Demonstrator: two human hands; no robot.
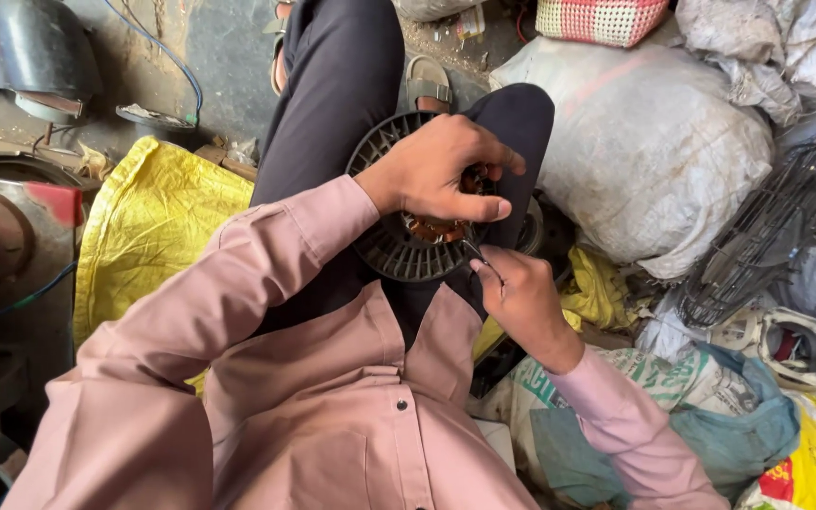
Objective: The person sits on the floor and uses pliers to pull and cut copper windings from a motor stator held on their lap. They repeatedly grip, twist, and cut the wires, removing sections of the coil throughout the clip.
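Head view, looking straight down a pink shirt front, and both hands are working at the lap. Nearest to us, the right hand sits low and right of centre, fingers clenched around a thin metal tool whose tip pokes up and to the left, toward the middle of the job. Whether it is a pick, a blade or a stiff wire I cannot tell; it is too slim to read.

Just beyond that tip sits the round black ribbed housing, resting on the dark trouser leg, its flat face turned up at the camera. At its centre show the copper-coloured windings. So the key relation: the windings lie up and left of the right hand's fingers, a short reach along the tool's own line, and the right hand is the one with the tool.

Farther still, the left hand comes in from the left across the top of the housing, fingers curled down over the core and thumb stretched right, pinning it in place. It covers much of the windings.

Around them: a yellow sack at left, a big pale sack far right, a black wire fan guard beside it.
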